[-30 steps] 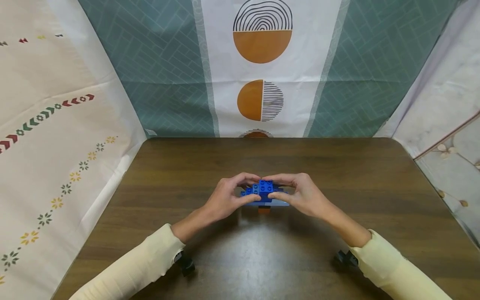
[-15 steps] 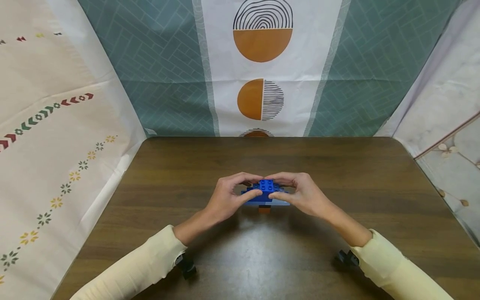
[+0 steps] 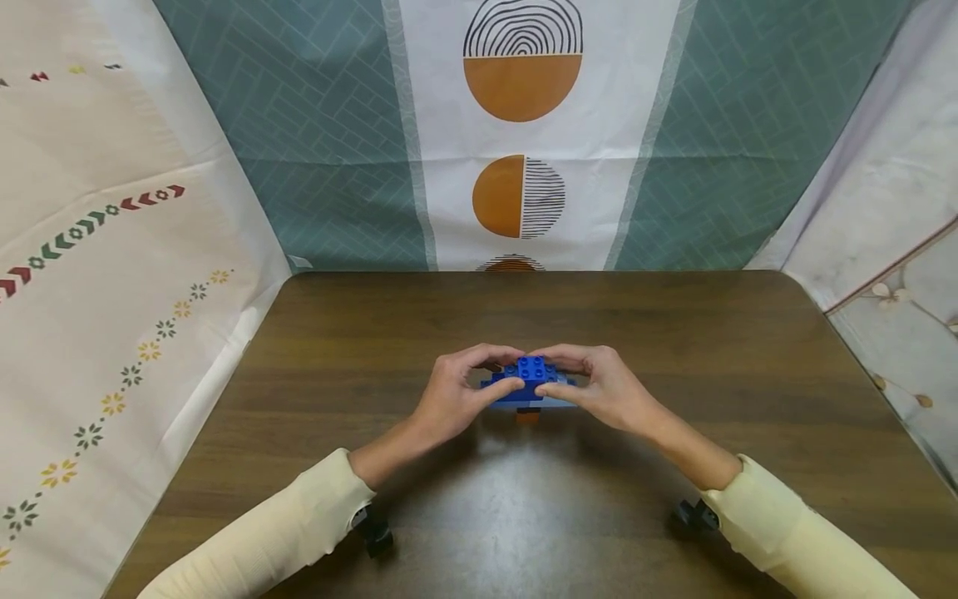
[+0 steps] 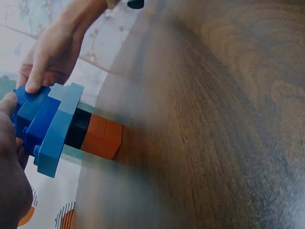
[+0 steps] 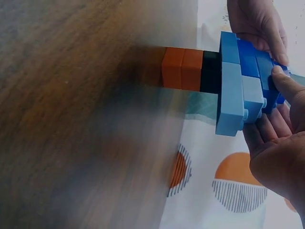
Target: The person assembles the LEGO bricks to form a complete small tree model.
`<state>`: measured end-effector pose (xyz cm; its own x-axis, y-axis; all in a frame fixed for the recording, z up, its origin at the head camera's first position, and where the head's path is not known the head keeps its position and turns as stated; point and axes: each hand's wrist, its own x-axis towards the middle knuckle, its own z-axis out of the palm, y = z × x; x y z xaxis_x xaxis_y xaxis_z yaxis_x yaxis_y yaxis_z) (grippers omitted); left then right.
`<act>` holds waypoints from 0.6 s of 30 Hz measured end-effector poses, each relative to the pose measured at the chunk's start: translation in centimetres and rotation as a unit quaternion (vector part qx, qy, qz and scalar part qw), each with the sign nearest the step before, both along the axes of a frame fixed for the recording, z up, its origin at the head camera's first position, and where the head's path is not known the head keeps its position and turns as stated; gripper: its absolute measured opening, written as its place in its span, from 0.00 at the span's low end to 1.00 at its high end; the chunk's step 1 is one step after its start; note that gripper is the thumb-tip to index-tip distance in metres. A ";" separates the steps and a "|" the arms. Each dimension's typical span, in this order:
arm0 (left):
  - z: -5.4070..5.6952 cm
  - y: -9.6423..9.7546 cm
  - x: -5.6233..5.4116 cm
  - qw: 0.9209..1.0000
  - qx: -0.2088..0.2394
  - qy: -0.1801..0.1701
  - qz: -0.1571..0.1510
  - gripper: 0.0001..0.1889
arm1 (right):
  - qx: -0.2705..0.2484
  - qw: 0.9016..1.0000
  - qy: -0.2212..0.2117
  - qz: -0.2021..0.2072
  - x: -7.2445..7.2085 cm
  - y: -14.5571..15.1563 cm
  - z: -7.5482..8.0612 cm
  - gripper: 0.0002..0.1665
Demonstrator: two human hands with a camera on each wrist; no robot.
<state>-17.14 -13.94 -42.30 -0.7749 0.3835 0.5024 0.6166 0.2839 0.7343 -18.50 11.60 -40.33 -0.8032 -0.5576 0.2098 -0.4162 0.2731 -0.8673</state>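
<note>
A toy brick structure (image 3: pixel 532 368) stands upright on the brown table, in the middle of the head view. Its stem is made of orange bricks (image 4: pixel 102 136) at the foot and a black brick (image 5: pixel 210 72) above. Wider light blue bricks (image 5: pixel 230 98) lie across the stem, and darker blue bricks (image 4: pixel 43 116) step inward to the top. My left hand (image 3: pixel 458 393) grips the upper blue bricks from the left, thumb at the front. From the right my right hand (image 3: pixel 604 388) pinches the same bricks, its thumb near the other one. The fingers behind the bricks are partly hidden.
The brown table (image 3: pixel 674 333) extends around both arms. A patterned cloth (image 3: pixel 337 166) hangs behind its far edge, with pale cloths at the left (image 3: pixel 112 249) and right (image 3: pixel 883 249). Black wrist devices (image 3: pixel 372 532) show below the sleeves.
Over the last second the top blue brick has tilted slightly, and my left thumb has risen a little over the stepped bricks on the left. Both hands stay at the structure.
</note>
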 end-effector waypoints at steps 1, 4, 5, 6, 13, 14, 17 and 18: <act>0.0 0.0 0.0 1.000 -0.003 0.001 -0.001 0.18 | 0.000 1.000 -0.001 0.002 0.0 0.0 0.0 0.26; 0.2 -0.1 -0.1 1.000 -0.011 0.005 -0.005 0.19 | 0.005 1.000 -0.011 0.007 0.0 0.0 -0.1 0.27; 0.2 -0.2 -0.1 1.000 -0.014 0.005 -0.006 0.19 | 0.007 1.000 -0.014 0.008 0.0 0.0 -0.2 0.27; 0.3 -0.2 -0.1 1.000 -0.016 0.005 -0.007 0.19 | 0.010 1.000 -0.016 0.009 0.0 0.0 -0.2 0.27; 0.3 -0.6 0.0 1.000 -0.022 0.012 -0.009 0.22 | 0.061 0.998 -0.010 -0.009 0.0 0.3 -0.6 0.33; 0.2 -0.7 0.0 1.000 -0.024 0.013 -0.009 0.22 | 0.068 0.998 -0.009 -0.012 0.0 0.4 -0.8 0.34; 0.0 -1.0 0.1 1.000 -0.029 0.008 -0.007 0.22 | 0.074 0.997 -0.010 -0.017 0.0 1.0 -1.3 0.34; -0.1 -1.1 0.1 0.999 -0.031 0.005 -0.006 0.23 | 0.075 0.997 -0.012 -0.017 0.0 1.2 -1.5 0.34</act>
